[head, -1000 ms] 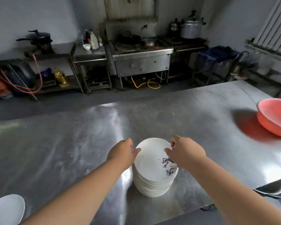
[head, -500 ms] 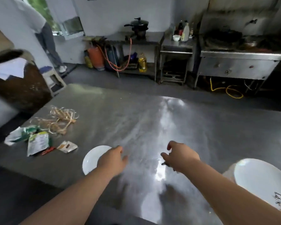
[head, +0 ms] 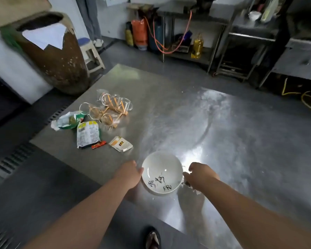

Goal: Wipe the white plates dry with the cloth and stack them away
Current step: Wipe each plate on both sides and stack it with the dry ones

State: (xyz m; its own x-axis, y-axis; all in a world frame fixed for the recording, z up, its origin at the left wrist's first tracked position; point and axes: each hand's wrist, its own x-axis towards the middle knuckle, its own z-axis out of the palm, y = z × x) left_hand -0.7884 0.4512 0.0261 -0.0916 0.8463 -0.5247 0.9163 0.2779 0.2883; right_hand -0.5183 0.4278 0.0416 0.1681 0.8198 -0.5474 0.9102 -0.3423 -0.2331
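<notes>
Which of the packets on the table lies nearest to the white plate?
The small white-and-orange sachet; the bigger green-printed packets lie farther left of the plate.

A: White all over, that round white ceramic plate (head: 162, 166), with black brush characters along its near rim!
B: Under it, the brushed grey steel table (head: 241, 141), swirl marks catching a white glare.
A: There's a green-and-white plastic packet (head: 87, 134), and a small red wrapper (head: 98, 145).
B: Further back, an orange gas cylinder (head: 139, 31), a yellow oil bottle (head: 197, 45) and a brown white-speckled clay jar (head: 57, 58).
</notes>
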